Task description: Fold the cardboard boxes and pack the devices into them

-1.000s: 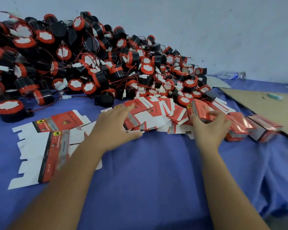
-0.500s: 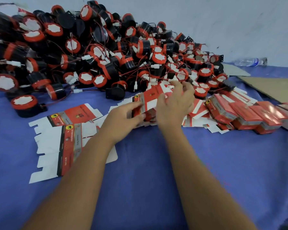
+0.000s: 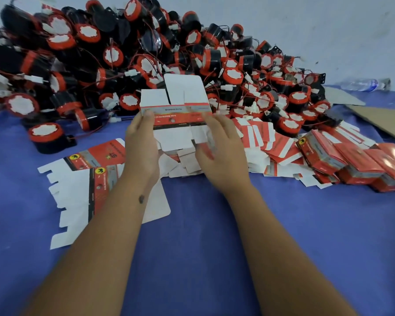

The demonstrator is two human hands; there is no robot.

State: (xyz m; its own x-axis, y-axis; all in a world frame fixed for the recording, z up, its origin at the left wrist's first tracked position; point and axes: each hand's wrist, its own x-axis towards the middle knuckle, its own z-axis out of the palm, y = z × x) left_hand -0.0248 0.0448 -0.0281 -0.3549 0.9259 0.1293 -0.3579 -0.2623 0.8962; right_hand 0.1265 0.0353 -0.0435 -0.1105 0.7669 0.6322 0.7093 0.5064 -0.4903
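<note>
A flat red, grey and white cardboard box is held upright above the blue cloth, its white flaps pointing up and down. My left hand grips its left edge, thumb on the printed face. My right hand holds its right edge with the fingers behind the lower flaps. Behind it rises a big heap of black devices with red rims and white faces, trailing red wires. More flat boxes lie spread under and to the right of my hands.
Two flat boxes lie on the blue cloth at the left. A row of folded boxes lies at the right. A brown cardboard sheet and a plastic bottle are at the far right by the wall.
My right hand came over from the right-hand boxes to the pile in the middle. Both hands have lifted one flat box off the pile and now hold it upright.
</note>
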